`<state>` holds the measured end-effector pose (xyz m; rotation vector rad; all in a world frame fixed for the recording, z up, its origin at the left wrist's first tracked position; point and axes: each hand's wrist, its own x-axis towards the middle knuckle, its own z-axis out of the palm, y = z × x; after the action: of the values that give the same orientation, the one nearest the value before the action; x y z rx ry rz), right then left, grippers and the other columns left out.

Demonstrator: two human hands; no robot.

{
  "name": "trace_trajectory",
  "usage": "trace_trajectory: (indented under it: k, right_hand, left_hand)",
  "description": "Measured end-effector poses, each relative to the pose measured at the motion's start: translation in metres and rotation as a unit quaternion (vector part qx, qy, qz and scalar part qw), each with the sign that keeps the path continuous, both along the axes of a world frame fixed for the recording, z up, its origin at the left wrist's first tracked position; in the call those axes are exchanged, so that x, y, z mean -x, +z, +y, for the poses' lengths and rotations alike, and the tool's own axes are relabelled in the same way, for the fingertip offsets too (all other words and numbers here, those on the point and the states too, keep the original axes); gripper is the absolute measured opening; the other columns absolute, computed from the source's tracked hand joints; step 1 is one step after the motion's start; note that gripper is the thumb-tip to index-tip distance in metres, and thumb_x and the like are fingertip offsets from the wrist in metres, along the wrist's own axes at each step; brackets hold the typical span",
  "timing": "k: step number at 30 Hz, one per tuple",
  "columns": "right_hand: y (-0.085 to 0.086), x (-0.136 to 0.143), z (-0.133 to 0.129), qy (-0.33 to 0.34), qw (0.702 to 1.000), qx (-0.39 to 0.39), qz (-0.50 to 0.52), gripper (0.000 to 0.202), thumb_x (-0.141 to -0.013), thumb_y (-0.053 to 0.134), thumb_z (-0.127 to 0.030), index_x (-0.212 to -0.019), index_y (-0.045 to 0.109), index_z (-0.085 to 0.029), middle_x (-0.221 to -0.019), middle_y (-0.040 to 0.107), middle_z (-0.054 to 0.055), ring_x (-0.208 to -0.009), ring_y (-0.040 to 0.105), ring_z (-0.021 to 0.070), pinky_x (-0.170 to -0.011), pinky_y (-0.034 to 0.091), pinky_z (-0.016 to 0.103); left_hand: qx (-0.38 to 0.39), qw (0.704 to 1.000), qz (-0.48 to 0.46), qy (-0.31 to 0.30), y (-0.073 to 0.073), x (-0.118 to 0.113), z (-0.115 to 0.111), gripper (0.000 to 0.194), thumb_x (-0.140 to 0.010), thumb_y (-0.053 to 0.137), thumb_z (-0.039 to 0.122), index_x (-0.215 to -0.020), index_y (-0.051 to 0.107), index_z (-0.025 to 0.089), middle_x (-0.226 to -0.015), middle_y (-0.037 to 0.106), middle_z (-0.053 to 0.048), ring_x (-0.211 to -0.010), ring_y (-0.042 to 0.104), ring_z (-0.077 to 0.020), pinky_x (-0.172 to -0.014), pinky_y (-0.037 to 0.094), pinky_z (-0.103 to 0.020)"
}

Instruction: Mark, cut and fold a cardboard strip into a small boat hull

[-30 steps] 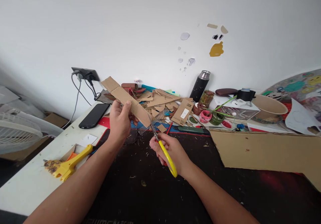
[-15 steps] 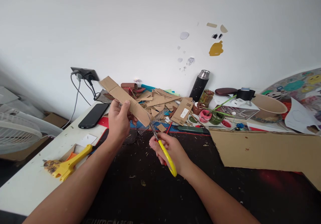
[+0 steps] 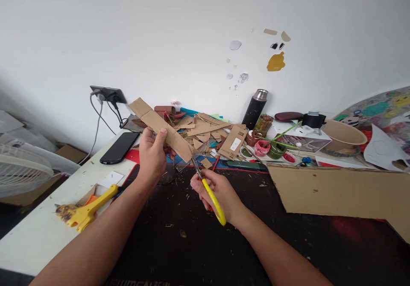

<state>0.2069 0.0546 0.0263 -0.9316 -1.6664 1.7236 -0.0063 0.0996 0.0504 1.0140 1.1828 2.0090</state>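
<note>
Cardboard strip (image 3: 160, 125) slants well left of a red-filled dish (image 3: 290, 163).

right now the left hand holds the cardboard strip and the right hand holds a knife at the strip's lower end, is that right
Not quite: the right hand holds scissors, not a knife, as the head view shows. The left hand does hold the cardboard strip, with the scissors at its lower end.
</note>
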Motion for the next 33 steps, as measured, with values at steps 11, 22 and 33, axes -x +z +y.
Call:
trace_trajectory:
  k: [11,22,33]
  right_hand:
    - [0.0019,0.0011,0.0000,-0.005,1.000,-0.003,-0.007,0.046,-0.093,0.074,-0.067,-0.098,0.063,-0.022,-0.063,0.053,-0.007,-0.043,0.049,0.0094,-0.044,0.035,0.022]
    - [-0.0034,-0.0004,0.0010,0.001,1.000,-0.005,0.003,0.045,-0.096,0.072,-0.066,-0.098,0.062,-0.022,-0.064,0.054,-0.007,-0.044,0.049,0.0087,-0.044,0.035,0.021]
    - [-0.0034,0.0013,0.0006,-0.006,1.000,0.003,-0.012,0.045,-0.094,0.073,-0.066,-0.097,0.062,-0.022,-0.058,0.049,-0.009,-0.040,0.046,0.0089,-0.042,0.035,0.021]
  left_hand:
    - [-0.007,1.000,0.001,0.000,-0.0012,-0.0005,-0.0002,0.028,-0.092,0.075,0.043,-0.100,0.055,0.025,-0.070,0.060,0.007,-0.037,0.050,-0.0090,-0.031,0.040,-0.021]
    - [0.001,1.000,-0.007,-0.002,-0.0018,0.0006,0.0013,0.030,-0.090,0.077,0.043,-0.099,0.055,0.025,-0.066,0.059,0.007,-0.035,0.049,-0.0092,-0.030,0.039,-0.021]
    - [0.003,1.000,-0.003,-0.001,-0.0017,-0.0007,0.0002,0.031,-0.090,0.076,0.043,-0.101,0.054,0.024,-0.069,0.061,0.007,-0.037,0.051,-0.0100,-0.031,0.040,-0.021]
